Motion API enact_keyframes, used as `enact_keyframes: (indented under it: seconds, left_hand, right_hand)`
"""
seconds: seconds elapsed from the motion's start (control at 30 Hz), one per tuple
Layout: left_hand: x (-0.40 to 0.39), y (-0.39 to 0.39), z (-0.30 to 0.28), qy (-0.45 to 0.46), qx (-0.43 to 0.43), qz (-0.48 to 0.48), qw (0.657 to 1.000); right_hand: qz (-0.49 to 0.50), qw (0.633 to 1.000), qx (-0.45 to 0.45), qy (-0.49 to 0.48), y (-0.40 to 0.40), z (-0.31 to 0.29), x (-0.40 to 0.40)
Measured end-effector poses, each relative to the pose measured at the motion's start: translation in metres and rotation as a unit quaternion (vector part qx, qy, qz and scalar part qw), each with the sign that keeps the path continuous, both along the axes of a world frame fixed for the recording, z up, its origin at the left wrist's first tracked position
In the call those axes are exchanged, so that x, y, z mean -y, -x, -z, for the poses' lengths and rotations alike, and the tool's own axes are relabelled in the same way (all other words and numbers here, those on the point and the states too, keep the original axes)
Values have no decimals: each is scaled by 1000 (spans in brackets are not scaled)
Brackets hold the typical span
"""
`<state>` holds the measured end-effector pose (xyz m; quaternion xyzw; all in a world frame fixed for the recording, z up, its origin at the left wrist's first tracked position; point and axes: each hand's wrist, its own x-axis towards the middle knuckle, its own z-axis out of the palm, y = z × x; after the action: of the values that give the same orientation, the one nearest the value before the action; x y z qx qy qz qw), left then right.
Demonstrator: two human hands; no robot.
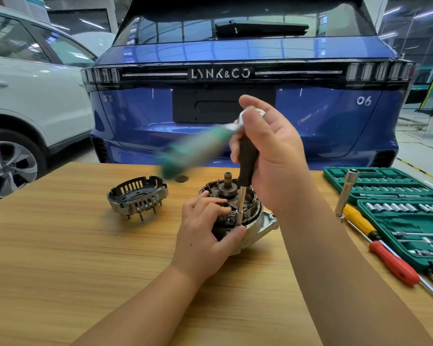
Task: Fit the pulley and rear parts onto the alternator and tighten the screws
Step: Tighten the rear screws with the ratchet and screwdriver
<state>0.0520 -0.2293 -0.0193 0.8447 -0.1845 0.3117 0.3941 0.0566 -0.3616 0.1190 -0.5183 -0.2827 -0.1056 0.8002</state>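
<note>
The alternator (238, 216) sits on the table (73, 245), shaft up, windings exposed, rear cover not yet fitted. The left hand (205, 236) grips its near side, thumb at the housing edge and fingers curled on the windings, evidently to stop the body turning under torque. The right hand (268, 156) is wrapped round the black upper part of an upright extension (243, 193), whose socket end bears on a fastener at the housing rim; this grip keeps the tool vertical and seated. A ratchet (198, 148) with a green handle projects left from the top, blurred, so it appears to be swinging. The two hands are close but not touching.

The cover (138, 196) lies apart to the left, studs down, within reach for fitting. The socket set (395, 211) and screwdrivers (383, 243) lie at right, by the working hand.
</note>
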Motion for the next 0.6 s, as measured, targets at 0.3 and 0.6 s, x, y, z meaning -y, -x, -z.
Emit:
enact_keyframes:
  seconds: [0.3,0.6]
  left_hand:
    - [2,1,0,-1,2,-5,1000]
    - [3,1,0,14,-7,-4,1000]
  right_hand:
    - [-64,997,-39,19,-1,1,10]
    - [-82,993,84,-12,-3,11,-2]
